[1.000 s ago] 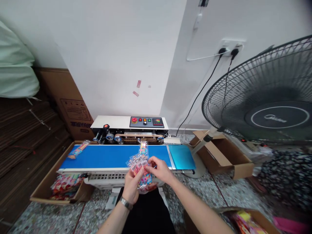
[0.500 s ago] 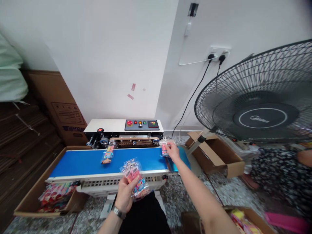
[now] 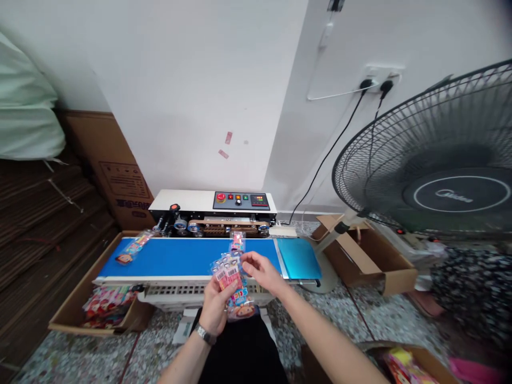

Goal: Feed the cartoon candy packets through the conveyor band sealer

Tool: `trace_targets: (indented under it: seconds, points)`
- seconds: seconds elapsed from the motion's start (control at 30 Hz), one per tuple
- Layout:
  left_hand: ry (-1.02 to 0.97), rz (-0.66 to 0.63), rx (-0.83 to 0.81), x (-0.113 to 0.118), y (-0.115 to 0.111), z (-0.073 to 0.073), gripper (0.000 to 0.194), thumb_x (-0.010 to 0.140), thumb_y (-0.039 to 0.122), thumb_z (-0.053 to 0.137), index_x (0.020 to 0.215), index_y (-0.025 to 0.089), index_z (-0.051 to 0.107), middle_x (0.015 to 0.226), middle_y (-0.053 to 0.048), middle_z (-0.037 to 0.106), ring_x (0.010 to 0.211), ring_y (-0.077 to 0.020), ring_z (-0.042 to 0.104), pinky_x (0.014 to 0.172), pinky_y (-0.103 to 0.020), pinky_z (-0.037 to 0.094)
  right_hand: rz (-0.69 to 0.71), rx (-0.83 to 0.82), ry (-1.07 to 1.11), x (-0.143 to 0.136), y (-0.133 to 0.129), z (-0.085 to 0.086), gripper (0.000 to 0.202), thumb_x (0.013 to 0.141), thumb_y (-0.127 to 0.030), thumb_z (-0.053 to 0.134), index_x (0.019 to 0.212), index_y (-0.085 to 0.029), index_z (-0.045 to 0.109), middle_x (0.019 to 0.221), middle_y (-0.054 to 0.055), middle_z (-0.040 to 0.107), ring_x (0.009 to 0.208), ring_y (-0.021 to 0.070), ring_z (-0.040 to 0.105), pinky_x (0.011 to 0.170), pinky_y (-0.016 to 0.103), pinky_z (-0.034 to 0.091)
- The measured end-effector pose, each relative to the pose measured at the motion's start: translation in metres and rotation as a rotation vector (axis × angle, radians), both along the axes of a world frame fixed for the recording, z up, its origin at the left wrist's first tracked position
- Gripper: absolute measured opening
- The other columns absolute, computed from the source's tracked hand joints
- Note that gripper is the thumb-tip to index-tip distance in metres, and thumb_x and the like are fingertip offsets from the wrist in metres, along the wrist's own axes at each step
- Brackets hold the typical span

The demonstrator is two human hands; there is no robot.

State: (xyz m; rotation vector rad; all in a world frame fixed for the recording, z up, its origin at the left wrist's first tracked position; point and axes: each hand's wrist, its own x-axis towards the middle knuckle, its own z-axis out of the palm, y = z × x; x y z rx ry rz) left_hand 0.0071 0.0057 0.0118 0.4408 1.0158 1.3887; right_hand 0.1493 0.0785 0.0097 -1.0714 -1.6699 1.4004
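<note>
Packets near belt, fan at right

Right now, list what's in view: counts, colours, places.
belt: one, blue, centre
loose packets: two, multicoloured, on belt
held packets: several, pink-blue, centre
machine: one, white and black, behind belt
basket: one, white, under belt
fan: one, black, right
plugs: two, black, upper right
open boxes: at least three, brown, left and right
cardboard stack: one, brown, left
sack: one, greenish, upper left
left hand: one, bare, gripping held packets
right hand: one, bare, at packets' edge
</note>
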Motion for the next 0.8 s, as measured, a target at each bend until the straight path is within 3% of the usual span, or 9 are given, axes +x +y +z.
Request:
trace_targets:
  seconds: [0.13,0.23,0.3,0.4,0.57,0.8]
  points:
    - [-0.051,-0.046,0.019,0.003,-0.002,0.003,0.034,0.059,0.017,0.074,0.092,0.015,0.063,0.084,-0.007,0.071,0.074,-0.0191,0.065,0.072,-0.031,0.05,-0.104,-0.035,0.092,-0.009,-0.017,0.002,0.025,0.083,-0.041,0.048,0.086,-0.018,0.058,0.076,0.0,0.061,0.07,0.0132,0.057,0.063,0.024,0.047]
    - [-0.034,-0.053,0.02,0.003,-0.002,0.003,0.035,0.057,0.019,0.075,0.091,0.014,0.065,0.084,-0.008,0.071,0.074,-0.0201,0.065,0.073,-0.032,0.05,-0.166,0.087,0.073,-0.006,-0.017,0.018,0.031,0.082,-0.036,0.05,0.109,-0.021,0.054,0.098,0.005,0.06,0.083,0.0149,0.058,0.07,0.025,0.049]
    - [0.006,-0.068,0.034,0.001,-0.002,0.002,0.035,0.057,0.021,0.075,0.09,0.014,0.066,0.084,-0.008,0.071,0.075,-0.0202,0.065,0.073,-0.032,0.049,-0.127,0.224,-0.015,-0.002,-0.015,0.034,0.033,0.082,-0.033,0.051,0.114,-0.023,0.053,0.106,0.006,0.058,0.086,0.0148,0.058,0.072,0.026,0.049]
    - [0.052,-0.11,0.062,-0.002,-0.002,0.0,0.034,0.059,0.022,0.074,0.091,0.014,0.066,0.084,-0.007,0.071,0.076,-0.02,0.064,0.072,-0.032,0.049,-0.002,0.434,-0.164,0.003,-0.012,0.049,0.024,0.084,-0.029,0.05,0.105,-0.024,0.06,0.1,0.005,0.06,0.086,0.0148,0.058,0.077,0.028,0.048]
    - [0.107,-0.137,0.119,-0.006,-0.003,-0.001,0.03,0.062,0.022,0.072,0.09,0.014,0.065,0.084,-0.005,0.07,0.076,-0.0189,0.062,0.071,-0.031,0.049,0.04,0.588,-0.258,0.002,-0.014,0.041,0.02,0.086,-0.025,0.048,0.099,-0.023,0.063,0.094,0.005,0.062,0.089,0.0154,0.057,0.08,0.028,0.046]
    - [0.09,-0.126,0.108,-0.005,-0.006,-0.003,0.026,0.062,0.019,0.072,0.086,0.014,0.064,0.08,-0.004,0.07,0.072,-0.0162,0.062,0.07,-0.028,0.048,0.024,0.548,-0.232,0.003,-0.019,0.041,0.023,0.086,-0.025,0.047,0.104,-0.026,0.061,0.099,0.005,0.06,0.091,0.0158,0.056,0.081,0.03,0.045]
